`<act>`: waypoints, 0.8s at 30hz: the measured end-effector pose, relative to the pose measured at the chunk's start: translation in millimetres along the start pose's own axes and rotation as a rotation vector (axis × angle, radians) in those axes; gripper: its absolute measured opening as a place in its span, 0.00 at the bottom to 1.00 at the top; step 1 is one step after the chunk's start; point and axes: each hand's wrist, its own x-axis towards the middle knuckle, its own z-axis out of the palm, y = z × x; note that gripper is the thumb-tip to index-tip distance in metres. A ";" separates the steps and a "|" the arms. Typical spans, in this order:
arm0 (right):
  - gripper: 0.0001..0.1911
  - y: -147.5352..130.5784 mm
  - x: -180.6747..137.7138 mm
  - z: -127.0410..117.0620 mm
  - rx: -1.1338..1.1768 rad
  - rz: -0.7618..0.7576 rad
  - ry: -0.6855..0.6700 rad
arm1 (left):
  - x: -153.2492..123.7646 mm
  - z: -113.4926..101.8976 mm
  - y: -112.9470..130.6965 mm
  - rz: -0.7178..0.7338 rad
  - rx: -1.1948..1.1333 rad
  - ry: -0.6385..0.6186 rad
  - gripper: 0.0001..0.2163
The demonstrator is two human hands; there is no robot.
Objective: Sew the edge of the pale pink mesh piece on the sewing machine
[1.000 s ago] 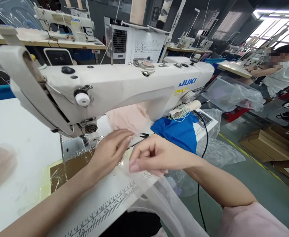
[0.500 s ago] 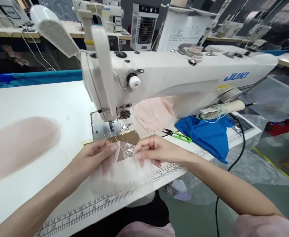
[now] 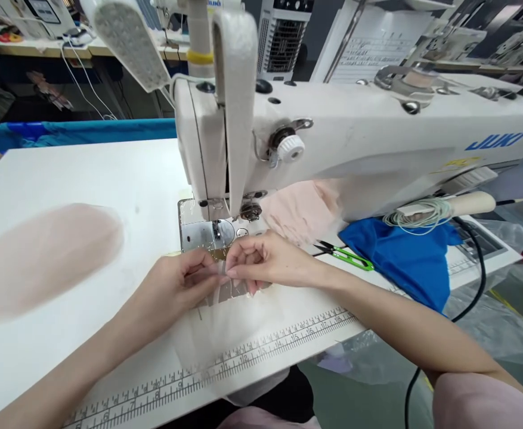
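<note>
Both hands meet just in front of the needle plate [image 3: 201, 234] of a white JUKI sewing machine [image 3: 368, 140]. The left hand [image 3: 184, 285] curls its fingers and pinches the near edge of a sheer fabric piece [image 3: 228, 325] between thumb and forefinger. The right hand [image 3: 268, 262] pinches the same edge from the other side, its fingertips touching those of the left. The sheer fabric piece lies flat on the white table [image 3: 91, 173], running from the 2 hands toward the person and reaching the printed ruler strip [image 3: 261, 351] along the table's front edge. It is see-through enough that the table shows beneath it.

A blurred pale pink piece of netting [image 3: 42, 256] lies on the table, well apart to the left. Behind the right hand, a pink cloth [image 3: 303, 210] sits under the machine's arm. Green-handled thread snips [image 3: 348, 256] lie just right of the right wrist, beside a crumpled blue cloth [image 3: 407, 256]. A coil of pale cord [image 3: 417, 211] rests above the blue cloth, and a black cable [image 3: 471, 292] drops off the table's right end.
</note>
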 end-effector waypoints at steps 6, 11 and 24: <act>0.10 9.3 -5.2 7.7 -0.139 -0.144 0.107 | -5.7 8.7 -8.9 0.069 0.137 0.152 0.11; 0.10 8.4 -6.6 9.1 -0.274 -0.198 0.084 | -6.5 8.2 -8.3 0.103 0.135 0.105 0.10; 0.06 7.0 -7.3 10.8 -0.273 -0.250 0.087 | -8.3 11.0 -6.9 0.110 0.110 0.130 0.09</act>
